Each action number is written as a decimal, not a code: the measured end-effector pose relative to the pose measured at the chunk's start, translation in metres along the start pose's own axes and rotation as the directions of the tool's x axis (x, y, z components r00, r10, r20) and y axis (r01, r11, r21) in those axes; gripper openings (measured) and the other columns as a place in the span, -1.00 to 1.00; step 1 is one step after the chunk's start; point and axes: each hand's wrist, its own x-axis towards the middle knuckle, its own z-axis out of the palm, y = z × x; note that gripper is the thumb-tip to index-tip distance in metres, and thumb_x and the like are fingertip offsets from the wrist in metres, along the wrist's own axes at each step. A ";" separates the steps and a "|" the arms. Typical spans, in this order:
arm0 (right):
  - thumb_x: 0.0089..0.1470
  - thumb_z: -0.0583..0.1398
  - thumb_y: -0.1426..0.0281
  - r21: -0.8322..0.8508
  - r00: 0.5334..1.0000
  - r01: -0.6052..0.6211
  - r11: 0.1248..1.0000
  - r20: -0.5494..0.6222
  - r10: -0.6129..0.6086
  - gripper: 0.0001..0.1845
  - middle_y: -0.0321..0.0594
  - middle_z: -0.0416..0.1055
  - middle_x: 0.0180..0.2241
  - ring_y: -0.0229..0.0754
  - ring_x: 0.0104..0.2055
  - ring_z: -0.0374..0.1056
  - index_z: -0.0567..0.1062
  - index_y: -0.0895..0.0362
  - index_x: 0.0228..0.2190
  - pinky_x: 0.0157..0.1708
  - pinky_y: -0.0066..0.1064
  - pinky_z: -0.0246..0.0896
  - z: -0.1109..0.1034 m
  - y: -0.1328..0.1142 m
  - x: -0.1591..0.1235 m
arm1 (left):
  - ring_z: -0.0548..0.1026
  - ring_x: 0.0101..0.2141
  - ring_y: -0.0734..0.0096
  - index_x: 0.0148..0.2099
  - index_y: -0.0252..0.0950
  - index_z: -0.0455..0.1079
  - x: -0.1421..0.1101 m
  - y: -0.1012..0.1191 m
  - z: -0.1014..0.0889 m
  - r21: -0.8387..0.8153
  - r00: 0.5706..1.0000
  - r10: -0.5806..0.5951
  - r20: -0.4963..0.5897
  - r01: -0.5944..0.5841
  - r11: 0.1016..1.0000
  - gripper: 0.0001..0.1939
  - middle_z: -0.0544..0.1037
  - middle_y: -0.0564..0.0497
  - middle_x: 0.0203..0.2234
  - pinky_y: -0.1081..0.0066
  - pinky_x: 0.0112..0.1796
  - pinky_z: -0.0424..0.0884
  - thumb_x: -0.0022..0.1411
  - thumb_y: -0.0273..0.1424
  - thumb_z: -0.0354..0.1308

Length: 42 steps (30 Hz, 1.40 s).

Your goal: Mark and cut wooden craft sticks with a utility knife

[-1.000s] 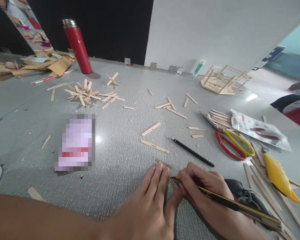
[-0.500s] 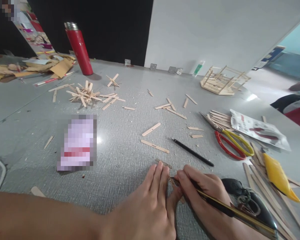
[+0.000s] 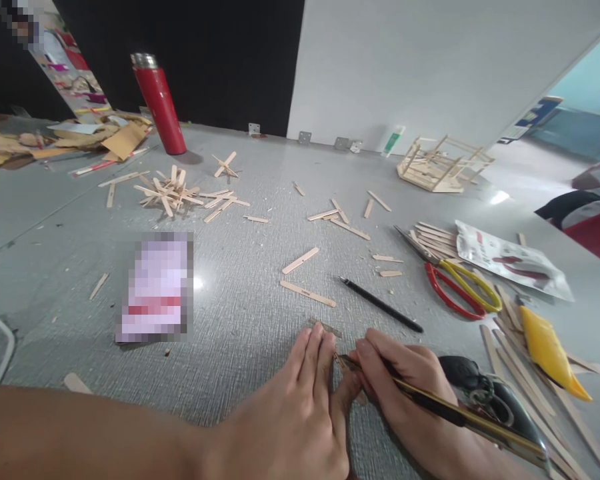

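Tabletop point(image 3: 230, 320), grey, spreads before me; on it the left hand point(image 3: 290, 413) lies palm down, fingers together, thumb apart. Right hand point(image 3: 405, 377) pinches 1 gold-and-black tool point(image 3: 457, 415), tip at wood slivers point(image 3: 339, 362) between left thumb and fingers.

The pen point(image 3: 383, 305) lies beyond the hands point(image 3: 297, 410), left of the scissors point(image 3: 444, 265).

Slim gold-and-black pen-shaped tool point(image 3: 446, 410) — gripped aslant, dark tip down, toward the left. Small pale-brown wooden stick piece point(image 3: 339, 361) — mostly covered, lying on grey textured tabletop point(image 3: 235, 333), at that tip.
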 end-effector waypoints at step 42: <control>0.42 0.03 0.34 -0.159 0.987 0.103 0.982 -0.109 -0.121 -0.56 -0.37 0.28 -0.70 -0.25 -0.67 0.22 0.28 -0.01 -0.56 -0.62 -0.44 0.19 -0.007 -0.029 0.001 | 0.40 0.23 -0.43 0.29 -0.72 0.36 0.006 0.001 -0.004 -0.041 0.993 0.002 0.121 0.003 0.999 -0.17 0.40 -0.68 0.17 -0.05 0.21 0.32 0.42 0.03 0.03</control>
